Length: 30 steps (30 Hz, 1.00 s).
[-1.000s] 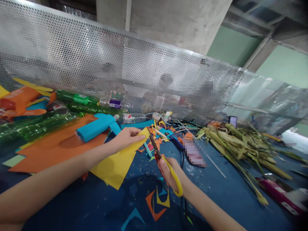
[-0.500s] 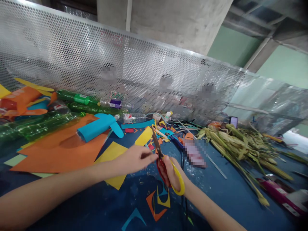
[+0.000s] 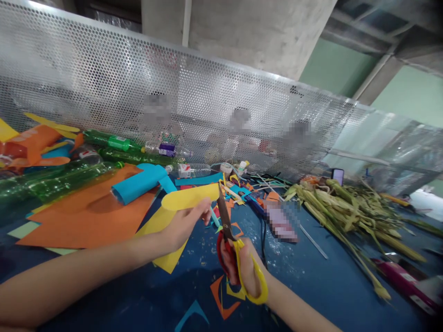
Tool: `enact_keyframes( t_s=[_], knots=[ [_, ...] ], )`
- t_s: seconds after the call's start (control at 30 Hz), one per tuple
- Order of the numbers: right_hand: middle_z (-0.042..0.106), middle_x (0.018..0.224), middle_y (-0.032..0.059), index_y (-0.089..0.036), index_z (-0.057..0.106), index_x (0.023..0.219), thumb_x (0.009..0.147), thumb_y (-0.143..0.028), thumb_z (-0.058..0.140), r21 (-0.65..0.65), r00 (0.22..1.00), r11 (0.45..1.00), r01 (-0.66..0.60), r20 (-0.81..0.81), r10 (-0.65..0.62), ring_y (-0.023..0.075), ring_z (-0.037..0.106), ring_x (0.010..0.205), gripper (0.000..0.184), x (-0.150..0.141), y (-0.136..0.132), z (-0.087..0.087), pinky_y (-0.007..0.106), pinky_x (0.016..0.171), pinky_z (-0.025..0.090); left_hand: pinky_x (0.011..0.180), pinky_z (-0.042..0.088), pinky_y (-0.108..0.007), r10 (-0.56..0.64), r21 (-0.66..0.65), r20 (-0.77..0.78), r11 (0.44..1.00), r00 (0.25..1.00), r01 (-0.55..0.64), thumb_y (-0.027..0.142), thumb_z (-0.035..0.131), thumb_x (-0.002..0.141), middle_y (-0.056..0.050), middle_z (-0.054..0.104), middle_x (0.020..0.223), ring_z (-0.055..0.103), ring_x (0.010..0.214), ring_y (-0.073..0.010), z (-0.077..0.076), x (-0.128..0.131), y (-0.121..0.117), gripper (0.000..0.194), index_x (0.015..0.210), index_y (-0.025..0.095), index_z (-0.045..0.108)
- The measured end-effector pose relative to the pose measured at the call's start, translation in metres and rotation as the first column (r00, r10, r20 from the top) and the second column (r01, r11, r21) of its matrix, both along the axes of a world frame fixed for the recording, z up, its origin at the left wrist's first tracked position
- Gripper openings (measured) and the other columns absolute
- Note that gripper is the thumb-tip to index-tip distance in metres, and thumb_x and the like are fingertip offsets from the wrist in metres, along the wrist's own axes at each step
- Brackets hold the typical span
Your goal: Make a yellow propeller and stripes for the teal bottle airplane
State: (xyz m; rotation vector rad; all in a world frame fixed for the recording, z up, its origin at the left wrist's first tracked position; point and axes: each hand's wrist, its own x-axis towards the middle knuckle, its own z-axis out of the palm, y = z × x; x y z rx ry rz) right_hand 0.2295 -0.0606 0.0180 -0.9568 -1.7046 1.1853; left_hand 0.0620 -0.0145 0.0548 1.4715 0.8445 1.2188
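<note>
A yellow paper strip (image 3: 188, 197) with a rounded left end is held up in my left hand (image 3: 185, 226), the fingers closed on its lower edge. My right hand (image 3: 246, 265) grips a pair of scissors (image 3: 224, 213) with red and yellow handles. The dark blades look closed or nearly so, and point away from me. Their tip meets the right end of the strip in view; whether the paper is between the blades I cannot tell. Below my left hand lies a yellow paper sheet (image 3: 171, 258), partly hidden by it.
Left stand an orange sheet (image 3: 86, 226), a blue paper-wrapped bottle (image 3: 138, 184) and green bottles (image 3: 69, 177). Paper offcuts (image 3: 221, 299) lie near me. Dried husks (image 3: 346, 212) and a pixelated flat item (image 3: 282, 223) are right. A perforated metal screen (image 3: 207, 101) runs behind.
The yellow strip has swung leftward and shows its rounded end. My left hand has drawn back from the scissors' pivot. My right hand and the scissors' handles have shifted slightly toward me.
</note>
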Motion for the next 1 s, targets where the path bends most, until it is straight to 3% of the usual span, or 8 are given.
enact_keyframes(
  t_s=[0.17,0.33,0.57,1.0],
  knots=[
    [0.051,0.054,0.0030,-0.021,0.038,0.063,0.079,-0.072,0.012,0.160,0.981,0.984,-0.078,0.187,0.048,0.0140,0.049,0.048,0.060,0.002,-0.001,0.006,0.026,0.046,0.039,0.069,0.037,-0.028,0.042,0.030,-0.126,0.999,0.991,-0.039,0.045,0.028,0.089,0.002,0.040,0.058,0.043,0.061,-0.0144,0.011,0.001,-0.008,0.042,0.056,0.021,0.038],
    [0.054,0.069,0.0052,-0.019,0.043,0.071,0.081,-0.069,0.012,0.320,0.954,0.943,-0.092,0.301,-0.009,0.0161,0.051,0.062,0.059,0.001,0.000,0.014,0.029,0.057,0.040,0.068,0.037,-0.027,0.050,-0.005,-0.177,0.999,0.983,-0.051,0.044,0.026,0.089,0.002,0.043,0.058,0.044,0.060,-0.0150,0.009,0.002,-0.009,0.042,0.056,0.021,0.038],
    [0.056,0.074,0.0068,-0.020,0.047,0.075,0.083,-0.066,0.014,0.327,0.951,0.943,-0.061,0.307,-0.045,0.0177,0.052,0.066,0.057,0.003,0.001,0.013,0.030,0.061,0.041,0.069,0.039,-0.028,0.056,-0.053,-0.209,0.996,0.976,-0.068,0.043,0.033,0.086,0.001,0.048,0.058,0.048,0.061,-0.0160,-0.002,0.003,-0.008,0.040,0.054,0.021,0.041],
    [0.053,0.071,0.0057,-0.020,0.046,0.074,0.082,-0.067,0.013,0.304,0.955,0.952,-0.033,0.292,-0.060,0.0173,0.049,0.064,0.059,0.005,0.002,0.014,0.029,0.060,0.041,0.072,0.040,-0.028,0.070,-0.038,-0.259,0.996,0.963,-0.082,0.043,0.035,0.085,0.002,0.049,0.061,0.051,0.067,-0.0166,-0.004,0.004,-0.010,0.039,0.054,0.021,0.040]
  ],
)
